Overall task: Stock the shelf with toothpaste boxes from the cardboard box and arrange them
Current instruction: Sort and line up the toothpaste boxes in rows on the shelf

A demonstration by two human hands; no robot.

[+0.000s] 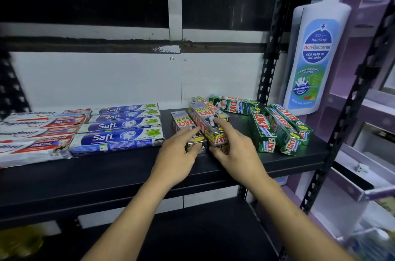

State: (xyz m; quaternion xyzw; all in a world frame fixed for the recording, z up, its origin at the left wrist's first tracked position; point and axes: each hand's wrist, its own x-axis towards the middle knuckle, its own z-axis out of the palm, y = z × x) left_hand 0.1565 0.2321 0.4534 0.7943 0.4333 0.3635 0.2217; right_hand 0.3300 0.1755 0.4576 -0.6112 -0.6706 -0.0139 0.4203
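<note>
On the black shelf (106,175) lie Pepsodent boxes (38,132) and Safi boxes (119,130) at left, green Zact boxes (282,130) at right, and between them the grey Zact Smokers boxes (205,115), whose near ends the left hand (175,160) and right hand (237,149) each pinch, fingers on top

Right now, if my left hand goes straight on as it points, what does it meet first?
The flat grey toothpaste box: fingers of your left hand seem to pinch its near end. Beyond it lies the tilted grey box your right hand holds.
</note>
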